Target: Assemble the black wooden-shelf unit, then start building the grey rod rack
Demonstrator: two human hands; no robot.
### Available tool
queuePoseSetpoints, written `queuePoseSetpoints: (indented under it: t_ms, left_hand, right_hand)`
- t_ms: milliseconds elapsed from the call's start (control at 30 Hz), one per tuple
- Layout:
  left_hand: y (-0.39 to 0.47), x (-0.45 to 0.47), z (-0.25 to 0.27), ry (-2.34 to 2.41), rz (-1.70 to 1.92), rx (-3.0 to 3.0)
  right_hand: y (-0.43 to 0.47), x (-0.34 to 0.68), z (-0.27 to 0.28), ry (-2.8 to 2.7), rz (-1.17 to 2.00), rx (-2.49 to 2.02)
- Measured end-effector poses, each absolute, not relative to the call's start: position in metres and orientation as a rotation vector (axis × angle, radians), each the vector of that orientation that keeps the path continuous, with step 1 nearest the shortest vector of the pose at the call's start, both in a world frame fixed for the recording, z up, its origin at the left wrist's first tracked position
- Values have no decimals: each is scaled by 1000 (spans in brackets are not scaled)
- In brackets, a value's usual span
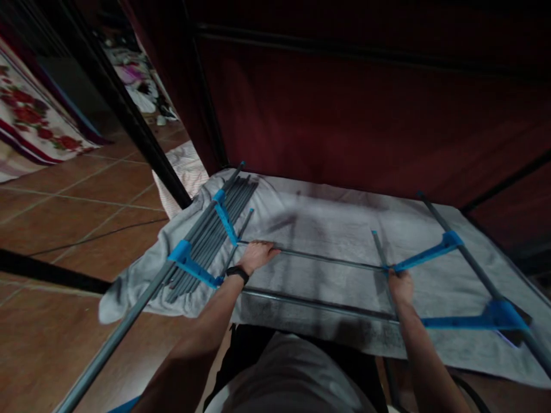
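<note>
- A grey metal-tube frame (297, 296) with blue plastic brackets (226, 219) is spanning a pale grey cloth (336, 221).
- The left hand (256, 257) is gripping its far crossbar (331, 260); the right hand (401, 285) is clasping that bar's right end.
- Loose grey tubes (215, 235) are lying parallel beneath its left side.

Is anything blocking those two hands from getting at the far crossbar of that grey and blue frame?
Nothing visible. The left hand is already on the far crossbar, and the right hand is at its right end, by a blue connector. The bundled grey tubes lie off to the left.
</note>
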State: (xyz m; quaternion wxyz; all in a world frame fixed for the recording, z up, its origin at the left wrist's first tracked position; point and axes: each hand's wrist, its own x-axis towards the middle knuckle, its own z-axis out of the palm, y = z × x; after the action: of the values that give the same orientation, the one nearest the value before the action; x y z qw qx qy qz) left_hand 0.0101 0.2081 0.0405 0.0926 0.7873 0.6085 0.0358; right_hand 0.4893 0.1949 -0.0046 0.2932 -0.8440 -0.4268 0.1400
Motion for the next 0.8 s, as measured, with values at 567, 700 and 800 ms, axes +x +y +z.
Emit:
queuePoseSetpoints:
  t_ms: [567,700,800]
  left_hand:
    - [195,12,38,1778,164,2463]
    - [197,14,43,1820,131,2409]
    - [202,18,46,1826,63,2381]
  right_hand:
    - [192,485,-7,-1102,302,-2514]
    - [192,473,6,-1095,326,-2515]
    - [186,460,20,-1110,331,-2461]
